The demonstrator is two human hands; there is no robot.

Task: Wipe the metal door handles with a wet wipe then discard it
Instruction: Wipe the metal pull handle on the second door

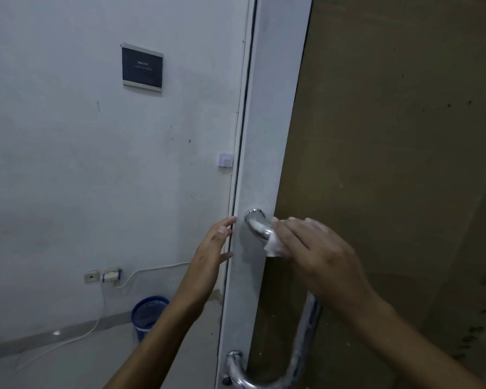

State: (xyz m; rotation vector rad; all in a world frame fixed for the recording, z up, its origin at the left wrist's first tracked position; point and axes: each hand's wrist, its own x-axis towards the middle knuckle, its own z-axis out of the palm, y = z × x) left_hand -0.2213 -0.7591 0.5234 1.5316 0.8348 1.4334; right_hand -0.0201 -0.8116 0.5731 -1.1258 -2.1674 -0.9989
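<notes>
The right hand (317,248) is gripping a white wipe (274,245) and pressing it against the upper bend of the metal handle (257,224), its fingers curling over the wipe and the bar so that only a crumpled corner of the wipe is showing below the fingertips. The handle is a chrome tube fixed to the grey door frame (260,164): its top mount is sitting just left of the wipe, the tube is running down behind the right forearm, and it is curving back into a lower mount (233,357) near the bottom edge of the view. The left hand (213,248) is open, fingers straight and holding nothing, with its fingertips resting at the left edge of the frame, level with the top mount and just beside it. To the right of the frame, the door's brown panel (390,164) is filling most of that side. To the left, a white wall (82,164) is carrying a dark plate (142,68) high up, a small white switch (226,160) close to the frame, and sockets (103,276) low down with a white cable (76,332) trailing from them across the floor. A blue mesh bin (148,315) is standing on the floor by the wall, below the left forearm and well apart from the wipe.
</notes>
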